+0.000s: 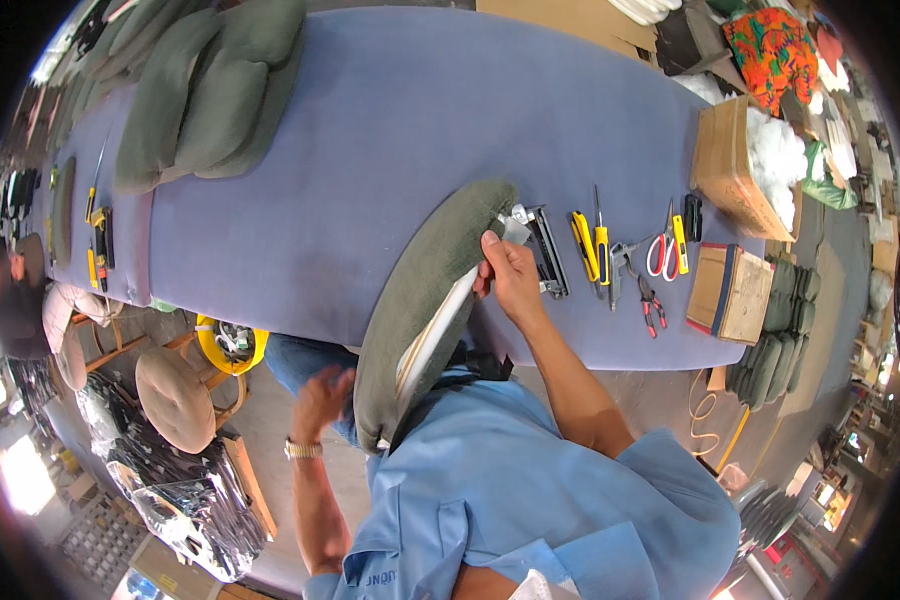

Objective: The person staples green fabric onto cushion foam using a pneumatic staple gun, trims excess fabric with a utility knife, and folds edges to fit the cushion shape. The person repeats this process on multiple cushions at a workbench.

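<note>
Right hand (510, 272) grasps the cushion (425, 300) edge, stapler (542, 250) just beyond its fingers; left hand (322, 398) loosely open, just left of the cushion.

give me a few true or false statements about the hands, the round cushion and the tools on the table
1. The right hand grips the upper edge of the round green seat cushion. True.
2. The cushion lies flat in the middle of the table. False: it stands tilted on edge, leaning from the blue table edge down toward the person's body.
3. The left hand rests on the table top. False: it is below the table edge, beside the cushion's lower part.
4. Red-handled scissors lie to the right of the yellow-handled tools. True.
5. The stack of green cushions sits at the table's right end. False: it is at the upper left.
</note>
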Demonstrator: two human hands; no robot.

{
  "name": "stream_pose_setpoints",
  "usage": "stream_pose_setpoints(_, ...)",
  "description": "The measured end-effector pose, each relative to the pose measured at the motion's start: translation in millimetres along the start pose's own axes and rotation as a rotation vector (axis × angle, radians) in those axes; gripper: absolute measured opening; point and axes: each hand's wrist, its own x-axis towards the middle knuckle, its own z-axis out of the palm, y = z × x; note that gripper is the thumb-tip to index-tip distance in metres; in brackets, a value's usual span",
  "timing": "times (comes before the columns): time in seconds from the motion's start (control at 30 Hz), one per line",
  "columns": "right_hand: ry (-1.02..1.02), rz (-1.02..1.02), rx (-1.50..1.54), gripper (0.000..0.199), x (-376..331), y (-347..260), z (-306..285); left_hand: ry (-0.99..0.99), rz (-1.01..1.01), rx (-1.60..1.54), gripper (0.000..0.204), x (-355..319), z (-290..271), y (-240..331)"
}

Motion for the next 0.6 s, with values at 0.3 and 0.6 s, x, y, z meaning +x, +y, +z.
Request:
stream_pose_setpoints(0.3, 0.130, -0.183, -0.407, 0.049, 3, -18, -1, -0.037, 0.718, -0.359, 0.059, 173, -46, 220)
stream_pose_setpoints(0.6, -0.062, -0.216, -0.012, 0.043, 18, 11, -3, -0.312, 0.687, -0.463, 0.062, 168, -21, 267)
